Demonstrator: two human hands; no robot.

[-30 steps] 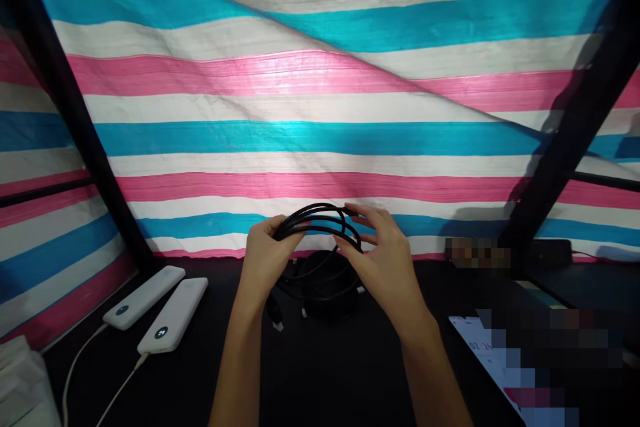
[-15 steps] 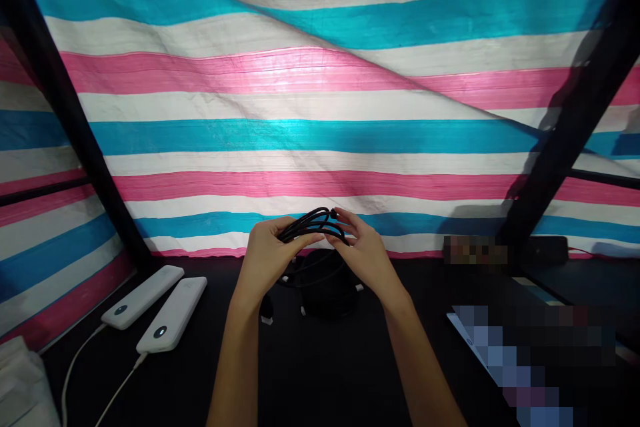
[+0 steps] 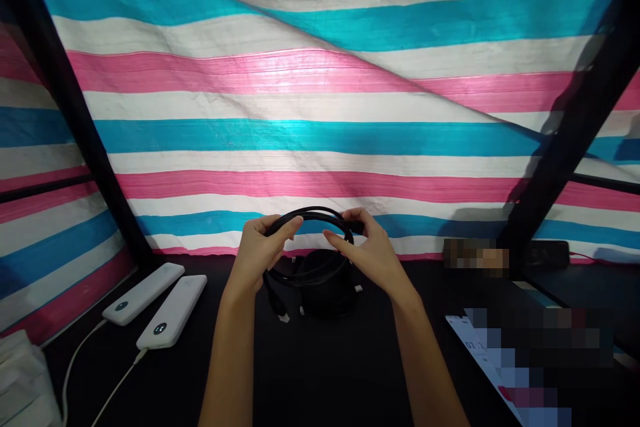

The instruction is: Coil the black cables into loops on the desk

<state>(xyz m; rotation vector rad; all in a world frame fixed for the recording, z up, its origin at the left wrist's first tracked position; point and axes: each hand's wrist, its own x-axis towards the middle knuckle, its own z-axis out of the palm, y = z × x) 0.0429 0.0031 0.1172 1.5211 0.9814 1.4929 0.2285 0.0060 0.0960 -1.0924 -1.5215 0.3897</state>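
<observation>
Between my two hands is a black cable (image 3: pixel 315 215), wound into a round loop of several turns and held above the dark table. My left hand (image 3: pixel 263 243) is closed around the left side of the coil, its thumb lying over the strands. On the opposite side, my right hand (image 3: pixel 364 240) pinches the coil, with a dark cable end near its fingers. A plug (image 3: pixel 279 307) with a pale tip hangs from the coil below my left hand. Behind the loop, a dark bundle (image 3: pixel 327 300) with small white ends rests on the table, its form hard to make out.
Two white power banks (image 3: pixel 173 313) with white cords lie at the left. White bags or packets (image 3: pixel 25 383) sit at the lower left edge. A partly blurred phone (image 3: pixel 475 347) lies at the right. Black frame posts (image 3: pixel 560 140) stand before striped sheeting (image 3: pixel 320 137).
The cable has opened from a flattened bunch into a rounder loop. My hands have moved slightly apart, and the plug now dangles lower on the left.
</observation>
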